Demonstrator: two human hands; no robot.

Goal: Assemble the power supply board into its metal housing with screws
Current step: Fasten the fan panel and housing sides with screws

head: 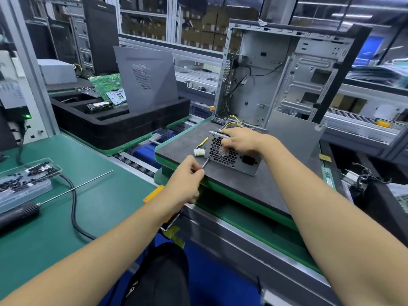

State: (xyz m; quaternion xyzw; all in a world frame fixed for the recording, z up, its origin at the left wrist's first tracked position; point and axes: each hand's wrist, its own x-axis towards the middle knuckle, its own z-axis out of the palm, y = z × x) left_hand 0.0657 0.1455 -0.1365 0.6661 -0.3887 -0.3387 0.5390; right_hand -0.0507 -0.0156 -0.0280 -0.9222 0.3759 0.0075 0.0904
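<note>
Currently, with my right hand [237,140] gripping the power supply housing [231,152] from above on the grey pallet [181,142], my left hand [187,180] pinches a thin screwdriver [206,162] at the housing's lower-left corner, which should stay square and pressed firmly to avoid cam-out.

One power supply [231,154], one computer case [284,74], two hands [185,180] [240,139]

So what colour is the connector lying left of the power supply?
White, on yellow and black wires; the head view shows the connector beside the power supply.
</note>
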